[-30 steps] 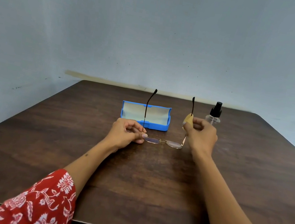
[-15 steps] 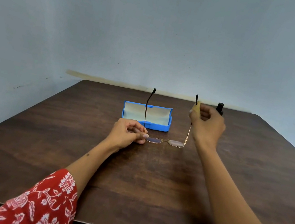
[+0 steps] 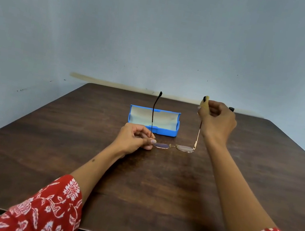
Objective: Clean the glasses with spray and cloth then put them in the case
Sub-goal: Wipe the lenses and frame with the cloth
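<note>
Two hands share the glasses (image 3: 172,146), which sit lenses-down just in front of the open blue case (image 3: 153,121), their arms standing straight up. That pose looks deliberate: with the front resting low near the counter (image 3: 156,186) and the arms upright, each arm can be wiped along its length without the frame swinging.

Her left hand (image 3: 135,139) pinches the frame at the hinge of the left arm, fingers curled round it, apparently to steady the whole thing. Her right hand (image 3: 216,120) is raised beside the case, fingers closed on a small yellow cloth (image 3: 205,103) wrapped about the dark tip of the right arm, so I judge she is at the end of a wiping stroke up that arm.

Behind the right hand, further from her than the case, only the black cap of the spray bottle (image 3: 231,109) shows; the rest is hidden.

Lid back, pale lining facing her, the case stands just behind the glasses, ready for a short move once the arms fold. Red floral sleeves (image 3: 47,210) frame the near edge.
</note>
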{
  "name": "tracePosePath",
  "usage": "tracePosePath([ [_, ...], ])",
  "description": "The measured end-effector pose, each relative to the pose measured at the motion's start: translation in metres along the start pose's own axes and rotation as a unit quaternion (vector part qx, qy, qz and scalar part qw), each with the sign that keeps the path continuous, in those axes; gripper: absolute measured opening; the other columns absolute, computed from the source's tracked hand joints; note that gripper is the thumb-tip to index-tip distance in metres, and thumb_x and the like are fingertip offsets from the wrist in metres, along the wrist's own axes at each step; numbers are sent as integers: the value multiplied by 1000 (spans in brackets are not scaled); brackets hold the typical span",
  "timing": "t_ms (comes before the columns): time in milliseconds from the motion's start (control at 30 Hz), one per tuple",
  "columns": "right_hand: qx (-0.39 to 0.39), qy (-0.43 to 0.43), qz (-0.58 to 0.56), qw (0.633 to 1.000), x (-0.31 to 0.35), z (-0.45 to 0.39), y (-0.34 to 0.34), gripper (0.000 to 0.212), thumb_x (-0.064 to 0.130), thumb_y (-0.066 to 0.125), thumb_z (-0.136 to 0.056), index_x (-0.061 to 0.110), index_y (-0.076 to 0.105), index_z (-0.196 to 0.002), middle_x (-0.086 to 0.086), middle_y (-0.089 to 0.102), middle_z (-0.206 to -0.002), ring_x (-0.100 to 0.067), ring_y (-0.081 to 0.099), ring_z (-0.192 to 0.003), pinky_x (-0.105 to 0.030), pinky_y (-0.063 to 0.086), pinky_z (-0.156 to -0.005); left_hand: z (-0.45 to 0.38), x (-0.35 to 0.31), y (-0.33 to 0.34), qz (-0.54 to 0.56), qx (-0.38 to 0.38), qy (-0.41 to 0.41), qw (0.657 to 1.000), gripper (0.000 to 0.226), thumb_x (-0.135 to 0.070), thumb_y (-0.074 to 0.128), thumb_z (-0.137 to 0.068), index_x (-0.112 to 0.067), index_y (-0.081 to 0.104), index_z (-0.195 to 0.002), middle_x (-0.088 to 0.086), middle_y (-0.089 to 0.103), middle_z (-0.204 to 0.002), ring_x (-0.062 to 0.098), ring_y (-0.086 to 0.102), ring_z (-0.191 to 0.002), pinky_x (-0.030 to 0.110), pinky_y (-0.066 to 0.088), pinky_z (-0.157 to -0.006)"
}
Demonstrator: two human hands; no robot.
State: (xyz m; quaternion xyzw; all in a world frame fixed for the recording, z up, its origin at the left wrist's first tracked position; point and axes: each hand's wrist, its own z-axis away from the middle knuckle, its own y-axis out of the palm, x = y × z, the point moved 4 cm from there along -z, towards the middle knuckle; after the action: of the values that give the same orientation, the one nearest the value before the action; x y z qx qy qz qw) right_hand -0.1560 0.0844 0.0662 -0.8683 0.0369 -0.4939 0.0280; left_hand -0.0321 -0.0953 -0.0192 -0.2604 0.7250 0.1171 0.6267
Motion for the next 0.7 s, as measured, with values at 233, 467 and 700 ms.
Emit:
tracePosePath([
  [233,-15,42,38,998,-32,17,-1,18,26,65,-84,10,71,-90,0,69,-78,-7,60,-72,6,32,-58,2,-2,1,13,-3,4,1000,12,5,75,-71,-5,68,-73,8,68,-63,15,67,-58,21,57,-61],
  [467,-48,-25,4,999,3,-4,-1,16,32,63,-82,18,68,-86,12,66,-71,1,60,-66,-1,39,-59,2,-4,1,2,5,4,1000,10,3,75,-72,-4,69,-76,6,69,-61,13,66,-54,19,54,-59],
  [700,-23,9,52,998,-21,12,2,16,17,66,-78,12,70,-92,5,66,-78,-10,60,-77,-14,38,-70,4,-5,0,6,-1,7,1000,10,4,75,-72,-1,68,-77,11,68,-64,14,67,-55,21,57,-61],
])
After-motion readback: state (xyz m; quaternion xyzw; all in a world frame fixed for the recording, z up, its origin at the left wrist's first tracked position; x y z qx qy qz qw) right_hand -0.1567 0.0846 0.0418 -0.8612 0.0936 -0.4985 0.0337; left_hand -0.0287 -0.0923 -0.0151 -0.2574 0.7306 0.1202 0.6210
